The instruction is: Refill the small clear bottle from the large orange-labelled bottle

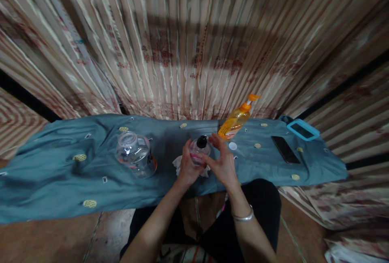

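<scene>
Over teal-clothed table (60,178), steadying step: left hand (189,166), grip wrapped round clear black-capped plastic bottle (198,149); right hand (224,161) alongside, cannot tell whether pinching; next move likely needs firm hold.

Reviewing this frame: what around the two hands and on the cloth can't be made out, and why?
All in the head view:
Lower near side of the black-capped clear bottle: hidden by the left hand and right hand.
Middle of the crumpled white material: covered by the left hand and bottle.
Wording on the orange pump bottle: too small and blurred.
Print on the large clear container: too small and blurred.
</scene>
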